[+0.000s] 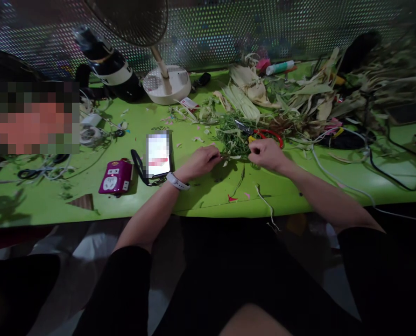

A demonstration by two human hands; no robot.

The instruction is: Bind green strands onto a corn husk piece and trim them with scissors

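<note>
My left hand [206,159], with a pale band on its wrist, is closed, its fingertips pinched on one end of a thin plant stem [234,157]. Facing it, my right hand [265,153] is also closed, with its fingers curled at the stem's other end. Just behind the two hands lies a heap of green leafy sprigs [230,135]. Shears with red handles [272,135] rest on this heap, right behind my right hand. Loose thin stalks and a pale root-like strand [265,200] lie in front on the green tabletop [193,200].
At left are a lit phone [158,154], a purple power socket [116,177] and tangled cables. Behind stand a fan base [166,84] and a dark bottle [115,70] before a perforated metal screen. Dried husks [250,88] and cords fill the right. Another person is at far left.
</note>
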